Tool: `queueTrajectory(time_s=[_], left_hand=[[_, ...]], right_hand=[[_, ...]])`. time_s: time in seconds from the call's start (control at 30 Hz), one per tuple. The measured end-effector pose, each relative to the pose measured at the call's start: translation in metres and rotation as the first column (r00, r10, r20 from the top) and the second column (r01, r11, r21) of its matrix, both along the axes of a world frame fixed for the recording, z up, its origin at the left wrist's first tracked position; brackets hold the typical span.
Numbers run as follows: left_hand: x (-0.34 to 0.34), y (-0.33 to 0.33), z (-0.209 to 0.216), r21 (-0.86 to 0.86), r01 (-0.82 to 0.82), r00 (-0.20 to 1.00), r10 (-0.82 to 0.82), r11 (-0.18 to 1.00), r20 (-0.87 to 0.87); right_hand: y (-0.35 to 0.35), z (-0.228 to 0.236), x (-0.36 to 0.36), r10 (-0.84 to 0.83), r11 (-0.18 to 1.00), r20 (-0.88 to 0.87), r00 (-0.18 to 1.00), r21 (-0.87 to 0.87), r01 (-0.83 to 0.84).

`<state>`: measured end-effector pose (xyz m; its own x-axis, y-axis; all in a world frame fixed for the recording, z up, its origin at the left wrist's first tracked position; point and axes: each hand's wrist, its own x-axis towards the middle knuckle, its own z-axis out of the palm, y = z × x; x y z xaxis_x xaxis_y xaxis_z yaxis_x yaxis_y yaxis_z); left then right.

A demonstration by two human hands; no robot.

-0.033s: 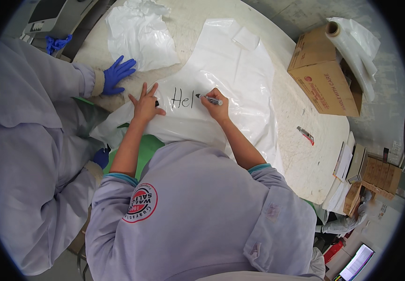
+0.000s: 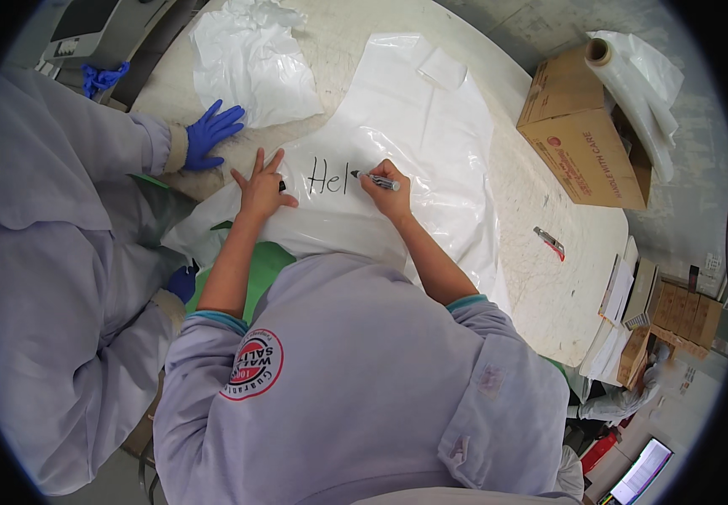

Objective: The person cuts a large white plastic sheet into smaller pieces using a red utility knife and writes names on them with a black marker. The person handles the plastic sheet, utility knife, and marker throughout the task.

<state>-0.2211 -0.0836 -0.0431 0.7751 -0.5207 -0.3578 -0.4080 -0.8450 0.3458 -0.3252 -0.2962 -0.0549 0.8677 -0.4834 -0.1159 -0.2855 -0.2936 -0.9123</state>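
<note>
A white plastic apron-like sheet (image 2: 448, 160) lies spread over the table, with black handwritten strokes (image 2: 328, 177) on it. In my right hand (image 2: 393, 195) is a marker pen (image 2: 381, 180), gripped by the fingers, its dark tip at the end of the last stroke. My left hand (image 2: 258, 189) presses on the sheet left of the writing. Most of its fingers are spread, and a small black marker cap (image 2: 281, 186) sits at its inner fingers, near the thumb. A co-worker's blue-gloved hand (image 2: 209, 135) rests flat on the table just beyond my left hand.
Crumpled white plastic (image 2: 250, 63) lies at the far left of the table (image 2: 562, 286). A box cutter (image 2: 551, 243) lies at the right. Beyond it stand a cardboard box (image 2: 578, 139) and a roll of clear film (image 2: 633, 76). The co-worker stands close on the left.
</note>
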Motion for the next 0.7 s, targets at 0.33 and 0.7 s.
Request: queueTrajectory(time_s=[0.33,0.7], left_hand=[[0.006,-0.003,-0.003,-0.026,-0.009,1.0,0.01,1.0,0.017],[0.006,-0.003,-0.005,-0.02,-0.012,1.0,0.013,1.0,0.021]], right_hand=[[0.006,-0.001,-0.012,-0.008,1.0,0.008,1.0,-0.003,0.008],[0.003,-0.003,-0.01,-0.013,1.0,0.036,0.999,-0.016,0.014]])
